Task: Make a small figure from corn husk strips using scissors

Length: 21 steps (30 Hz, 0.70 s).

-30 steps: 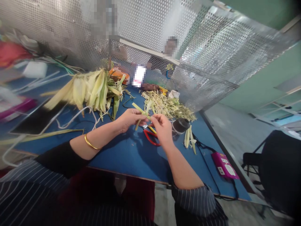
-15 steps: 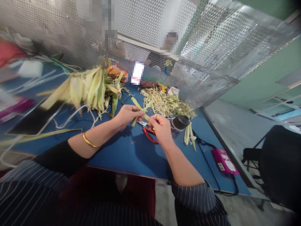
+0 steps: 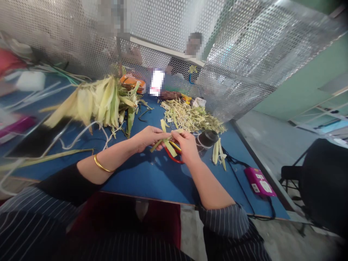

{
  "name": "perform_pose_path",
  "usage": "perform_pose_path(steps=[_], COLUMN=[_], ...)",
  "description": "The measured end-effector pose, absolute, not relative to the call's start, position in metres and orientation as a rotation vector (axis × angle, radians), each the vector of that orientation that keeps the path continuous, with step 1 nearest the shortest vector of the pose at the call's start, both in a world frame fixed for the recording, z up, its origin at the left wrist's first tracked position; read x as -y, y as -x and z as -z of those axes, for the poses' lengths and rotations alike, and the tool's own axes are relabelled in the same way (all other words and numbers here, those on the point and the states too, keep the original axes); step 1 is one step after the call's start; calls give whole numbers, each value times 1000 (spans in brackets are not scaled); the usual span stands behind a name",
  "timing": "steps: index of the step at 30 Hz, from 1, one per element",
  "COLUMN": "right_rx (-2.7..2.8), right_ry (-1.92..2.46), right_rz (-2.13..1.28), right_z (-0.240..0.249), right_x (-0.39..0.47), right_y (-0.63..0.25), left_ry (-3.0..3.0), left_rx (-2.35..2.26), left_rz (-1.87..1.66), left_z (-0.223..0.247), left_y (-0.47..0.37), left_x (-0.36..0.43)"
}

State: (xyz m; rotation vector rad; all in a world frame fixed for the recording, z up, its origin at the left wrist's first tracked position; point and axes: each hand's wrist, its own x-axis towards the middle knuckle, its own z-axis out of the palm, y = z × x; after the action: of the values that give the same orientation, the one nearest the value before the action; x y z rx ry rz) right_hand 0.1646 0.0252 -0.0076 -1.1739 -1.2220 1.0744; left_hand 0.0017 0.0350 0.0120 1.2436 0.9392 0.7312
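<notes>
Crossed pale green husk strips [image 3: 170, 148] are pinched between my two hands over the blue table [image 3: 130, 181]. My left hand [image 3: 152, 138] grips them from the left, thumb and fingers pressed together. From the right, my right hand [image 3: 186, 145] pinches the strips close to the left fingertips. Red-handled scissors [image 3: 174, 158] lie on the table just under the hands, partly hidden by them. A black thread spool [image 3: 207, 139] rests right of my right hand. Behind the hands is a heap of shredded husk [image 3: 187, 116].
Corn husks [image 3: 103, 101] are piled at the left beside a dark tablet [image 3: 38, 139] and white cable. A lit phone [image 3: 157, 82] stands behind. A magenta pack [image 3: 260, 182] sits at the right. Beyond the perforated screen [image 3: 239, 61] is a person [image 3: 194, 45].
The strips have turned, with one end now pointing down to the right. My hands have come closer together, and the scissors' blades are now covered.
</notes>
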Motion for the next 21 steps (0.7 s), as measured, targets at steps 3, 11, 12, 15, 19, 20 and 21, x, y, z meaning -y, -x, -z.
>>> perform_pose_path(steps=[3, 11, 12, 15, 19, 20, 21], right_rx=[1265, 1443, 1496, 1673, 1747, 1706, 1652], right_ry=[1199, 1310, 1303, 1254, 1253, 1252, 1247], right_rz=[-951, -675, -623, -524, -654, -711, -777], right_z=[9, 8, 5, -3, -4, -3, -1], right_x=[-24, -28, -27, -26, -23, -23, -23], right_y=[-162, -170, -171, -173, -171, -169, -168], left_ry=[-1268, -1352, -1361, -1405, -1469, -1476, -1475], left_rx=[-960, -925, -933, -952, -970, -962, -949], left_rz=[-759, -752, -750, -719, -651, -643, -642], left_z=[-7, -6, -6, -4, -2, -2, -2], left_y=[-6, -5, -5, -5, -7, -8, -8], left_x=[-34, -32, -32, -31, -29, -29, -29])
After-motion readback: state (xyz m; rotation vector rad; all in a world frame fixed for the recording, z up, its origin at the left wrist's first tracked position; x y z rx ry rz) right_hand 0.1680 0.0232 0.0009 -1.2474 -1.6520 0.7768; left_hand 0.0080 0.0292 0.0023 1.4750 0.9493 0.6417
